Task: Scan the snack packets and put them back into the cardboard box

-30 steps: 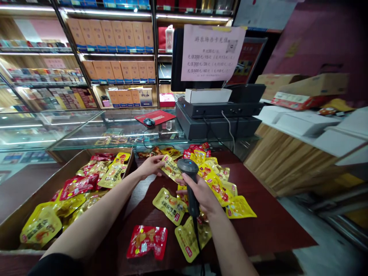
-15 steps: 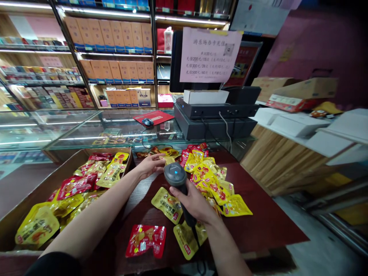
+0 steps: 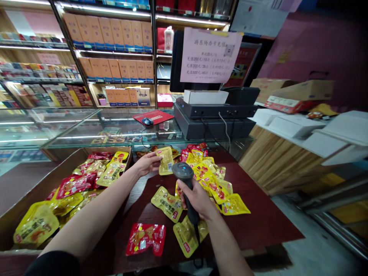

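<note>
A shiny gold foil packet (image 3: 165, 158) now shows its back, barcode side, next to a dark grey handheld scanner (image 3: 183, 171).

The left hand (image 3: 147, 164) pinches the packet by its left edge, above the dark red wooden tabletop (image 3: 270, 226); the right hand (image 3: 198, 195) is wrapped around the scanner's handle. A second ago the packet's front, with large dark lettering, faced up; turned over, it brings a small white barcode patch (image 3: 170, 166) close to the scanner head, which seems to suit a reading. Whether the two touch cannot be told. A heap of yellow and red foil packets (image 3: 212, 180) lies just beyond the right hand.
</note>
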A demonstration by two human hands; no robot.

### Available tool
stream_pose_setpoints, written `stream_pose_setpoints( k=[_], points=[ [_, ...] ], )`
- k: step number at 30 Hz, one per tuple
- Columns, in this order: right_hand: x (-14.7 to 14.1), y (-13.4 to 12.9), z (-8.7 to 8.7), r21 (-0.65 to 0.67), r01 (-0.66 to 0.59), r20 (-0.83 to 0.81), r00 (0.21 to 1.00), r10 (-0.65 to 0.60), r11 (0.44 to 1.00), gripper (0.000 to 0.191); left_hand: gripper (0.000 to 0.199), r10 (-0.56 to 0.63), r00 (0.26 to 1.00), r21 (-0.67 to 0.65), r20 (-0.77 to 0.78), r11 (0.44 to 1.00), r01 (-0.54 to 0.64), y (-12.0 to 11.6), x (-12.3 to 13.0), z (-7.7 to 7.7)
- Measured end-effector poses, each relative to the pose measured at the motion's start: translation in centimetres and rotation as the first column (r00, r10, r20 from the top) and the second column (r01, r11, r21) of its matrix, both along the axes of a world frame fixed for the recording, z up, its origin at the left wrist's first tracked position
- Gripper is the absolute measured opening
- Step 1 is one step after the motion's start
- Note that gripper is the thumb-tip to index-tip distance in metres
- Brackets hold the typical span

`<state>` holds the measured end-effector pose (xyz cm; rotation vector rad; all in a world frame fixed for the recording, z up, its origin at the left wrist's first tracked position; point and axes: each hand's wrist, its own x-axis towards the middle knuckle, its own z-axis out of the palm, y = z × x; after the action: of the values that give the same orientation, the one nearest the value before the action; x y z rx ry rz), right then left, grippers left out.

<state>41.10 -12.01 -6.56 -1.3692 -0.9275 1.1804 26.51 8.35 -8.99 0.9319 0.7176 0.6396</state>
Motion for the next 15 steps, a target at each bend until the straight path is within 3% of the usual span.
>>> stream_pose_setpoints(
  k=[7,15],
  points=[
    [-1.0,-0.1,-0.8,-0.070,0.017,0.111,0.994,-0.009,0.997,0.034,0.039,-0.012,1.000,0.013,-0.018,1.000,0.012,-0.4,0.3,-0.2],
    [-1.3,0.0,-1.8,-0.064,-0.032,0.138,0.990,0.041,0.997,0.035,0.035,0.012,1.000,0.013,-0.027,1.000,-0.011,-0.6,0.4,0.1]
  ],
)
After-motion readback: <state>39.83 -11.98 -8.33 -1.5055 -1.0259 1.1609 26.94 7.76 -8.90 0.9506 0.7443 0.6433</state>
